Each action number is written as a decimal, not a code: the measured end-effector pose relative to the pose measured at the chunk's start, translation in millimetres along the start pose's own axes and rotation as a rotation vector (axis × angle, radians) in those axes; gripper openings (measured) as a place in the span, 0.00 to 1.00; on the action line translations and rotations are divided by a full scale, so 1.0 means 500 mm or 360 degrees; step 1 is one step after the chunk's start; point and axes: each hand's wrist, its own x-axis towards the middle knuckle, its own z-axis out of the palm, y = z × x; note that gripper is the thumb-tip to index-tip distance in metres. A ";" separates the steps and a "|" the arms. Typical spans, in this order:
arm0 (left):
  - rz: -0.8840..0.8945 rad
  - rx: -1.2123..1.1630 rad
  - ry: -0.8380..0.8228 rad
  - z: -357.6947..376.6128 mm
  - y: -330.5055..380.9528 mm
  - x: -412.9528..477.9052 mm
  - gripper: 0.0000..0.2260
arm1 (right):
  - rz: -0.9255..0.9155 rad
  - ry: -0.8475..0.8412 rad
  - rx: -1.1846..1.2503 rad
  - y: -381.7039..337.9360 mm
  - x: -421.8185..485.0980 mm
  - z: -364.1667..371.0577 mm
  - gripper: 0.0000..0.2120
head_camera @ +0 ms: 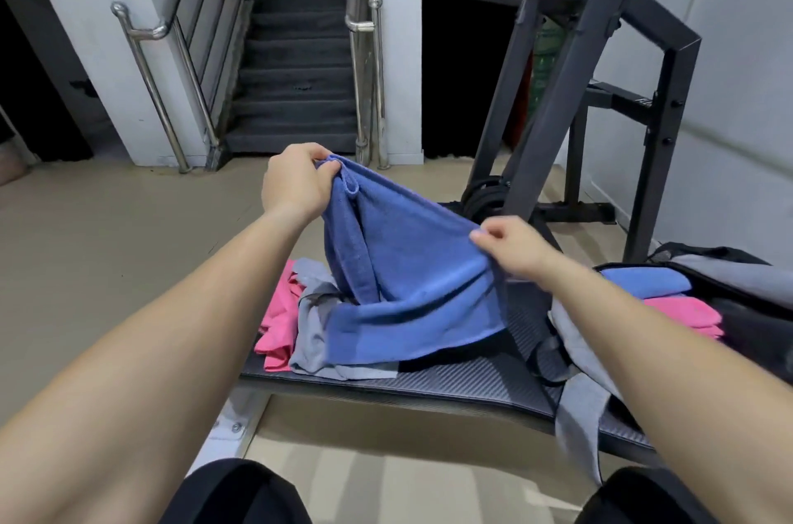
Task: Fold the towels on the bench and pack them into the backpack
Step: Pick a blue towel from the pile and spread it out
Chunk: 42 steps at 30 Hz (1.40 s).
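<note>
- A dark padded bench runs across the lower middle of the view, and the person's knees in black show at the bottom edge.
- On the bench's left end lie a crumpled pink towel and, overlapping it, a grey towel. Both are unfolded and partly covered by the blue towel.
- At the right, an open backpack, grey and black, rests on the bench. Inside it a folded blue cloth lies just beside a folded pink cloth. The backpack's grey straps hang over the bench's near edge.
- A dark metal gym frame stands behind the bench. Black rings lie at its foot, and a green bottle shows behind it.
- Further back a dark staircase climbs between steel handrails.
- A pale mark on the frame's crossbar is too blurred to read.
- The blue towel is raised above the bench. Its lower edge drapes onto the grey towel and the pad.
- The left hand pinches the blue towel's top corner between thumb and curled fingers, and it is held the higher of the two.
- The right hand pinches the towel's edge lower down and to the right, fingers bent round the cloth.
</note>
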 end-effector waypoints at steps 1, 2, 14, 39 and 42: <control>-0.0010 -0.0003 0.0008 -0.006 0.000 0.004 0.08 | -0.0031 0.0138 -0.0019 -0.021 0.017 -0.039 0.19; -0.0009 -0.0005 0.0017 -0.012 0.000 0.009 0.08 | -0.0073 0.0251 -0.0046 -0.046 0.030 -0.078 0.18; 0.0053 0.0035 -0.0037 -0.002 0.018 0.002 0.07 | -0.0141 0.0462 -0.0328 -0.099 0.046 -0.187 0.16; 0.0139 -0.0316 -0.1079 0.350 -0.083 -0.308 0.18 | 0.0073 -0.0100 -0.0123 0.167 -0.049 0.190 0.16; 0.0271 -0.0255 -0.1161 0.370 -0.085 -0.298 0.12 | -0.0032 -0.0206 -0.0147 0.174 -0.046 0.194 0.11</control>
